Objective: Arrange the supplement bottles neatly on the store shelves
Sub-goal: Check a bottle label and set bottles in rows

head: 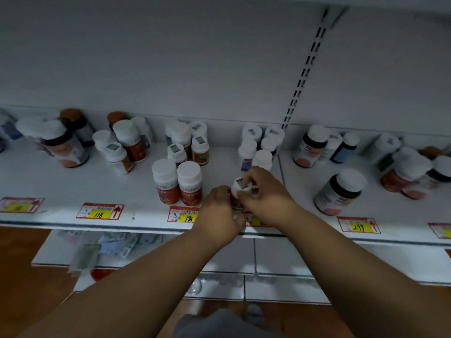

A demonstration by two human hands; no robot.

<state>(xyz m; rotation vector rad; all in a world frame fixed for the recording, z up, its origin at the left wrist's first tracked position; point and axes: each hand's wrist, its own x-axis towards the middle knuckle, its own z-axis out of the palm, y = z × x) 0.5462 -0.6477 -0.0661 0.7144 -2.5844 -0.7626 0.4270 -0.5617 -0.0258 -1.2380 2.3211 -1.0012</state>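
A small supplement bottle (238,187) with a white cap stands near the front edge of the white shelf (73,189). My left hand (219,211) wraps its body from the left and my right hand (263,189) pinches its cap from the right. Just left of it stand two red-labelled bottles (178,184) side by side. Behind my hands is a cluster of white-capped bottles (258,147). Most of the held bottle's label is hidden by my fingers.
More bottles stand in loose groups along the shelf: dark ones at left (66,145), a tilted dark bottle (339,191) at right. Price tags (100,211) line the shelf's front lip. A slotted upright (305,74) divides the back panel. Lower shelves hold flat packets (107,245).
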